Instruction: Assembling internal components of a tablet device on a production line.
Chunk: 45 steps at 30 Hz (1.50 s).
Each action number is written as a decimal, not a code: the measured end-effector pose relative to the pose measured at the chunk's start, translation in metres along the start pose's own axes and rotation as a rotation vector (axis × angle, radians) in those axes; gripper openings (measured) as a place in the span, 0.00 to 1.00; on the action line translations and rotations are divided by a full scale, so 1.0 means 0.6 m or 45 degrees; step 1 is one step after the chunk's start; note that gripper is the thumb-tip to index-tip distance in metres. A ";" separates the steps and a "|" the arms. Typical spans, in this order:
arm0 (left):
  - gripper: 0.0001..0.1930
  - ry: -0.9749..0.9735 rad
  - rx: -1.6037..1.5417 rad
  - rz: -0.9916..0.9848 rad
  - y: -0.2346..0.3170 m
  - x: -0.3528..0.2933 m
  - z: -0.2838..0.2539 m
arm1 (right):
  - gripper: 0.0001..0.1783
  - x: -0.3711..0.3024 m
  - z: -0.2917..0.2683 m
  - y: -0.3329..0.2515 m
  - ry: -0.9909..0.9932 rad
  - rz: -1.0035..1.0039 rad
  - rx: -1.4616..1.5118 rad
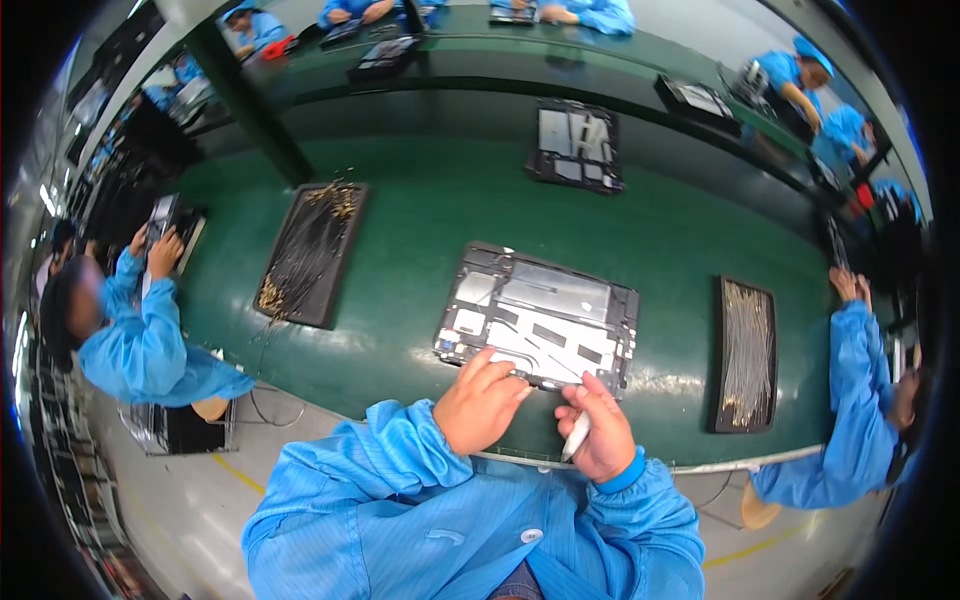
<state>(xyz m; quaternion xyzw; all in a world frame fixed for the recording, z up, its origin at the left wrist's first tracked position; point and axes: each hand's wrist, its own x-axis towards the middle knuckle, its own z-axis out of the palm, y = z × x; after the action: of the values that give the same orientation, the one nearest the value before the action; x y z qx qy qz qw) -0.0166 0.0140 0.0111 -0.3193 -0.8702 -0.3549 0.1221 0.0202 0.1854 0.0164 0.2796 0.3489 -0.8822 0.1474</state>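
Note:
A flat, opened device like a tablet point(560, 291) lies on the green table in front of me, its silver plates, black strips and inner parts exposed. My left hand point(480, 402) rests at its near left edge, fingers stretched over the rim and holding nothing I can see. At the near right edge is my right hand point(602, 430), its fingers closed round a short white pen-like tool point(577, 437) that points down toward me. Thumb and forefinger of that hand reach up to the device's edge. Whether they pinch a small part there cannot be made out.
Black trays of thin cables with gold-coloured ends stand left point(312, 255) and right point(745, 355) on the green table point(420, 190). Another opened device point(575, 145) lies farther back. Co-workers in blue sit at both sides and behind the far shelf. A dark green post point(245, 100) rises at the back left.

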 end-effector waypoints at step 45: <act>0.07 -0.365 0.246 -0.050 0.025 0.058 0.048 | 0.14 0.059 -0.036 0.009 0.151 -1.463 -0.877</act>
<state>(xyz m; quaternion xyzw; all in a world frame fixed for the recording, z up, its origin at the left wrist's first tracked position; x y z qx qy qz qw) -0.0331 0.0585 0.0138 -0.3363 -0.9148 -0.2226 0.0200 0.0027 0.1944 -0.0205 0.0344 0.7113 -0.6419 -0.2842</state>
